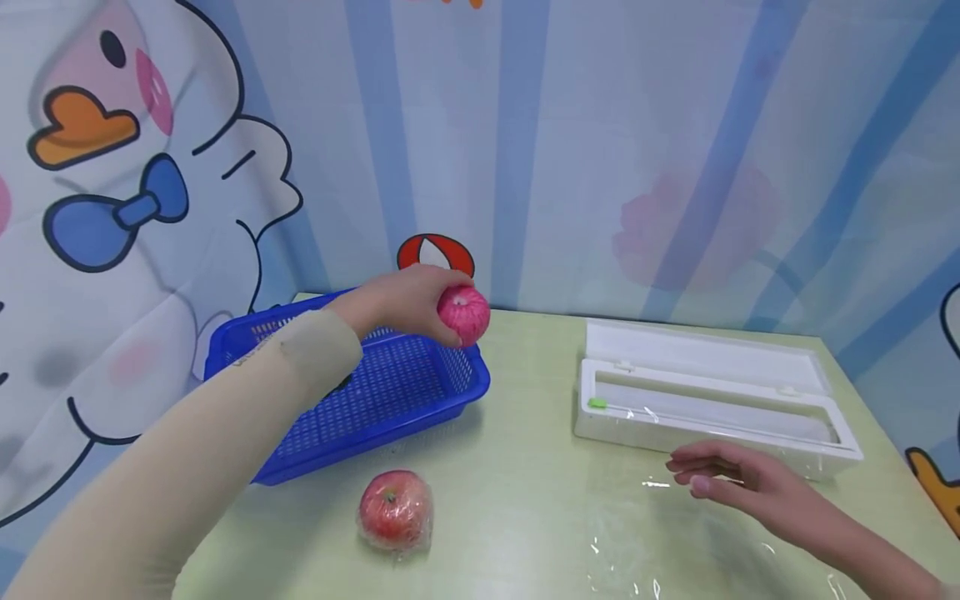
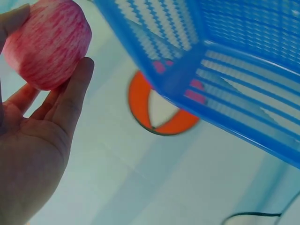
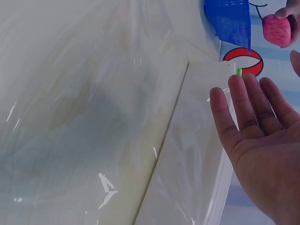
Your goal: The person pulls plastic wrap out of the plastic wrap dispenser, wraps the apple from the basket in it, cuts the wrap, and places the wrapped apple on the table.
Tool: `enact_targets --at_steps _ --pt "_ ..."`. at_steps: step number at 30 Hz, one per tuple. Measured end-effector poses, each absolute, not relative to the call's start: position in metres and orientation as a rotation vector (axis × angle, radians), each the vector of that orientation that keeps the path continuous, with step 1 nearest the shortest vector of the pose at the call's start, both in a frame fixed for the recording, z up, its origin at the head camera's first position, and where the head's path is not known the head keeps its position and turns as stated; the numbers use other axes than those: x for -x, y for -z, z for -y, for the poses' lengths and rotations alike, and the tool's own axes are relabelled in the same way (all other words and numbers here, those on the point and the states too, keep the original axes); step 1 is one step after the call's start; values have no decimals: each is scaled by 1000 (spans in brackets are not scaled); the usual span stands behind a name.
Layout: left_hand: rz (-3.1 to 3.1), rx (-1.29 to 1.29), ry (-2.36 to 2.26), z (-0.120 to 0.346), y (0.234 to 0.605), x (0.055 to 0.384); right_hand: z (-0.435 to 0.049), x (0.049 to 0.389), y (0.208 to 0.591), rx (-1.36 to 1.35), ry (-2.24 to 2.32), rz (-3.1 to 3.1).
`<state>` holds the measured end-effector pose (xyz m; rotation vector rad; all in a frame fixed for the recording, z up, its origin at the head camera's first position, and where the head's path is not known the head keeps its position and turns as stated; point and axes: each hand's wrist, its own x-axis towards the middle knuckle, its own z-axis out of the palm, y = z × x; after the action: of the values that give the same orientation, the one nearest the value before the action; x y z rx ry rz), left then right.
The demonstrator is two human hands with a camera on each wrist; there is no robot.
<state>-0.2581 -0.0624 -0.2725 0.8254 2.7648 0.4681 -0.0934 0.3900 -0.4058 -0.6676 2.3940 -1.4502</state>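
My left hand grips a pink-red streaked apple between thumb and fingers, over the right end of a blue plastic basket. In the left wrist view the fingers and thumb lie round the apple's sides. My right hand, with fingers loosely extended and nothing in it, hovers in front of a white cling film dispenser. Its lid is raised, and a roll shows inside. Clear film spreads over the table before the dispenser. Another apple, wrapped in clear film, sits in front of the basket.
The pale yellow-green table backs onto a cloth curtain with blue stripes and cartoon figures. A small green slider sits at the left end of the dispenser. A dark thing shows in the basket, partly hidden by my left sleeve.
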Motion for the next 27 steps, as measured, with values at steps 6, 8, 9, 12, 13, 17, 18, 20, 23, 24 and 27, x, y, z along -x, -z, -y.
enact_targets --at_steps 6,8,9,12,13,17,18,20,23,24,27 --pt "-2721 -923 -501 36 269 244 -375 97 402 756 1504 -2410" --pt "-2710 -940 -504 28 270 239 -371 98 399 773 1523 -2400" --pt "-2704 -947 -504 24 271 236 -370 99 398 780 1528 -2396" --pt "-2697 -971 -471 11 274 227 -366 100 395 788 1570 -2356" --pt "-2694 -977 -461 6 275 224 -365 101 394 788 1588 -2341" --pt "-2670 -1007 -438 -10 281 214 -361 102 392 769 1653 -2283" --pt "-2660 -1011 -442 -14 283 211 -360 103 392 759 1661 -2278" --pt "-2648 -1022 -449 -20 286 206 -357 104 391 734 1677 -2266" --pt "-2630 -1045 -482 -29 291 200 -352 106 389 683 1692 -2262" --pt "-2623 -1046 -499 -31 293 198 -351 107 389 666 1695 -2261" --pt "-2607 -1061 -550 -39 298 192 -345 109 388 625 1711 -2262"
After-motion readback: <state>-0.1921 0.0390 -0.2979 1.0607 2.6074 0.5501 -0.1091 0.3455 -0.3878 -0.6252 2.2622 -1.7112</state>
